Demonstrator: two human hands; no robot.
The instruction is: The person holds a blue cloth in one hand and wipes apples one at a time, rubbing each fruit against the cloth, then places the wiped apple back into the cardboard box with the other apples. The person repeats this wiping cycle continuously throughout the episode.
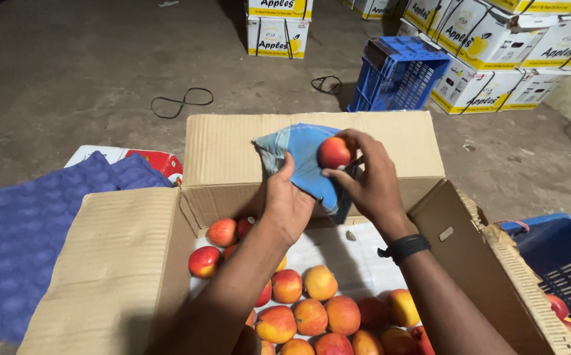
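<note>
A red-and-yellow apple is held by the fingertips of the right hand, closed around its lower side, above the far flap of an open cardboard box. A blue cloth is gripped in the left hand, fingers closed on its lower folds, and lies against the apple from behind and beneath. The apple is judged firm, smooth, light and liable to bruise; a spread fingertip hold around its widest part is judged safest. The cloth is soft and limp and is best gathered in the palm. The box, lined with white paper, holds loose apples clustered at its near end and left corner. At lower right, a blue plastic crate contains a few more apples at its visible edge. Purple moulded fruit trays are stacked left of the box. A second blue crate and white printed cartons stand beyond; their contents cannot be seen.
</note>
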